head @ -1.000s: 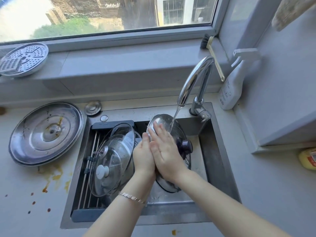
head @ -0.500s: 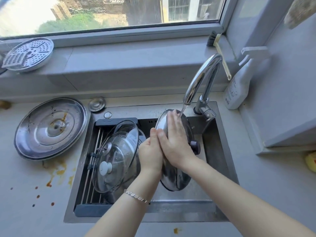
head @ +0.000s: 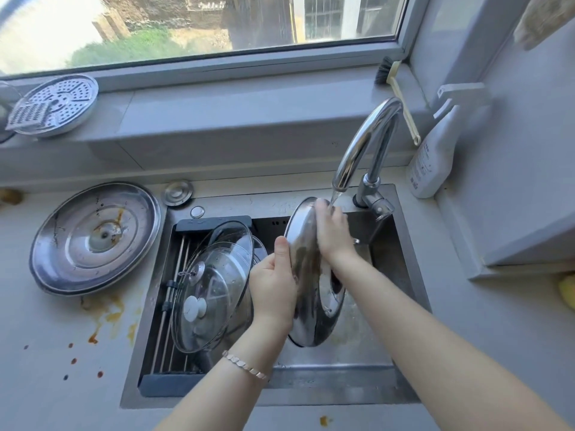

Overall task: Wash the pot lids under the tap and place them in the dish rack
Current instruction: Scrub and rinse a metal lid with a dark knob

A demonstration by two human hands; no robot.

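Steel lid point(head: 314, 309) is standing on edge over the sink point(head: 390, 269), top rim under the tap point(head: 367, 141) stream; wet, stiff, prob. slippery, not heavy, so a rim grip w/ thumb across the face looks safest; left hand point(head: 273, 284) is gripping the near rim, thumb up on the face; right hand point(head: 333, 234) is pressing flat on the far side, fingers near-straight, holding nothing; rack point(head: 177, 269) at left is carrying glass lids point(head: 217, 275).

glass lids point(head: 214, 290) fill the dish rack point(head: 174, 306) (sink's left half), tap point(head: 367, 144) arches overhead, counter point(head: 466, 321) right lies open.
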